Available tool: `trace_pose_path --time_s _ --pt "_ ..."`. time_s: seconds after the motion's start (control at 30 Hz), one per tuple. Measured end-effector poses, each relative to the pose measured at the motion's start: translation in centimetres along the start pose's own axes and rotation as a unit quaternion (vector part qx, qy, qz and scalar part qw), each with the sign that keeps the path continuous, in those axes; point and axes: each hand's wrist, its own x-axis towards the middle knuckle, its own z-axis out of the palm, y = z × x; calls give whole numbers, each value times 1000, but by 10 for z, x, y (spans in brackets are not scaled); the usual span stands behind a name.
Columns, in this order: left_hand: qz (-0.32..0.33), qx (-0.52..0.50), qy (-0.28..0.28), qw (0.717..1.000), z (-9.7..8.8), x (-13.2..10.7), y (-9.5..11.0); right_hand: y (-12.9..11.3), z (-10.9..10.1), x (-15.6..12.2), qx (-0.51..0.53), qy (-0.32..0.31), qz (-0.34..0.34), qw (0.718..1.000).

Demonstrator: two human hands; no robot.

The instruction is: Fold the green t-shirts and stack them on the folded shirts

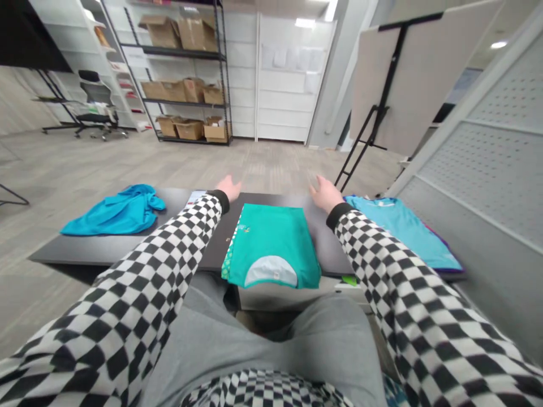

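Observation:
A folded green T-shirt lies flat on the dark table, its pale neckline toward me at the near edge. My left hand is held out beyond the shirt's far left corner, fingers apart and holding nothing. On the other side, my right hand reaches past the far right corner, also with fingers apart and nothing in it. Neither hand touches the green shirt. To the left rests a crumpled blue garment. Folded light-blue shirts lie at the right, partly hidden by my right sleeve.
A whiteboard-like panel on a black stand rises behind the table. A perforated partition borders the right side. Farther back stand a shelf rack with several cardboard boxes and an office chair. A small printed sheet lies by my left wrist.

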Motion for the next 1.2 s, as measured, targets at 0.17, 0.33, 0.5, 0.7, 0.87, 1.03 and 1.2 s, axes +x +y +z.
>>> trace_pose_path --time_s 0.17,0.33,0.5,0.7,0.87,1.03,1.2 --pt "-109 15 -90 990 30 -29 -14 -2 23 -27 -45 -46 -60 996" --pt "-72 0 -142 987 33 -38 -2 -7 28 -35 -87 -69 -76 991" --pt "-1 2 -177 984 49 -41 19 -13 39 -36 -98 -136 -61 984" --pt "-5 16 -240 971 74 -78 2 7 75 -70 -78 -230 -79 967" --pt "-9 31 -238 971 80 -94 -11 30 85 -72 -53 -223 -74 970" --pt "-5 45 -192 980 82 -80 -13 38 92 -46 -11 -216 -79 973" --pt "-17 23 -142 989 87 -38 -37 48 109 -29 58 -164 -58 983"
